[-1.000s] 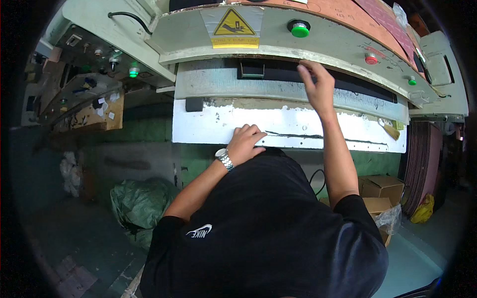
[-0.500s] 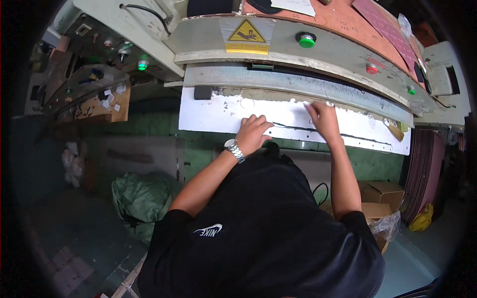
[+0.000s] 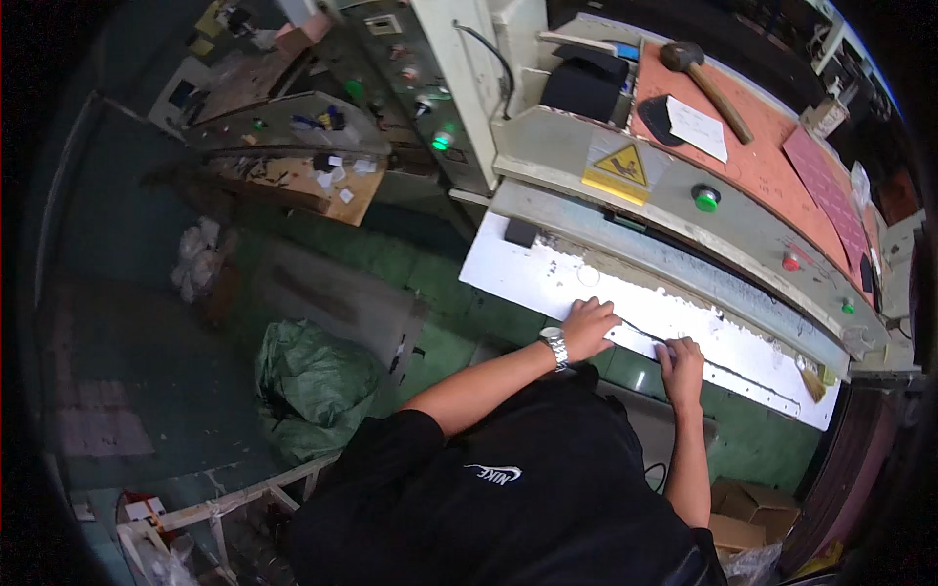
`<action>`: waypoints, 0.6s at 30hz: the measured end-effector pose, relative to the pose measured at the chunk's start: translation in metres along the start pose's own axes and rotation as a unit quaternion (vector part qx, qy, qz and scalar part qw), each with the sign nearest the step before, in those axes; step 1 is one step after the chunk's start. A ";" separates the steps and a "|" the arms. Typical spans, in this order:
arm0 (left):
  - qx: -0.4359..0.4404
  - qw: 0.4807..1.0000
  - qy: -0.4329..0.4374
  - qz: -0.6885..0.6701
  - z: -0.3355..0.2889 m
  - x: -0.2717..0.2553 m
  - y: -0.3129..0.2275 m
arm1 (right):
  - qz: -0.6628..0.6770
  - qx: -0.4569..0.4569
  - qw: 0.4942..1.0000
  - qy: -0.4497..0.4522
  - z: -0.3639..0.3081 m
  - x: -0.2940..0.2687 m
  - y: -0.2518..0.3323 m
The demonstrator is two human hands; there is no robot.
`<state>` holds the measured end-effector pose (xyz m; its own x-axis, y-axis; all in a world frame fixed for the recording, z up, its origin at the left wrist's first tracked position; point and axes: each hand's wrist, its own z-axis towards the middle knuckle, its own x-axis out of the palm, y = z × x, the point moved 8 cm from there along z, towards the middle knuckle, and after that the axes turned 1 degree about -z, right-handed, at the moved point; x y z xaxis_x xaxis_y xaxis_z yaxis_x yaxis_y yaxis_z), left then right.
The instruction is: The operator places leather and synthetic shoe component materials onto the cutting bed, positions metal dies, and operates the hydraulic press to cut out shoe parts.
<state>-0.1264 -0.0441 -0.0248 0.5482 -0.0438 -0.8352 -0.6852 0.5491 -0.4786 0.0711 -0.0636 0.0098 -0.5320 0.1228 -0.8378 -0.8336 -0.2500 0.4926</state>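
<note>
A long white board (image 3: 513,272) lies along the front of the machine, with a thin dark strip (image 3: 643,334) running lengthwise near its front edge. My left hand (image 3: 588,329), with a metal-banded watch on the wrist, rests on the board, its bent fingers closed at the strip's left end. A short way to the right, my right hand (image 3: 681,371) is curled over the front edge, fingertips and thumb together on the strip. Beyond this hand the strip continues toward the board's right end. Exactly how the fingertips pinch it is partly hidden.
A small black block (image 3: 521,231) sits at the board's left end, a brush (image 3: 813,385) at its right. Behind rises the machine front with a green button (image 3: 705,199) and a red button (image 3: 790,262). A hammer (image 3: 718,93) lies on top. A green sack (image 3: 315,389) stands left.
My right hand, raised over the board earlier, has come down onto the strip near the front edge, closer to my left hand. The view has turned leftward, shifting the board right and tilting it.
</note>
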 end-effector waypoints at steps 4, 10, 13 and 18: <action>-0.012 1.000 0.009 0.007 -0.001 0.000 -0.003 | -0.024 0.000 1.000 -0.003 -0.002 -0.001 0.002; -0.014 1.000 0.027 0.001 0.006 0.007 -0.002 | -0.038 0.014 0.999 -0.014 -0.001 0.001 0.001; -0.018 1.000 0.012 0.002 0.009 0.000 -0.005 | -0.055 0.018 0.998 -0.010 0.002 0.000 -0.004; -0.010 1.000 0.013 -0.011 0.007 -0.005 0.003 | -0.051 0.005 0.998 0.039 0.018 0.008 -0.002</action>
<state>-0.1275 -0.0366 -0.0201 0.5512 -0.0773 -0.8308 -0.6827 0.5307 -0.5023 0.0661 -0.0449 0.0067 -0.4308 0.0719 -0.8996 -0.8847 -0.2301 0.4053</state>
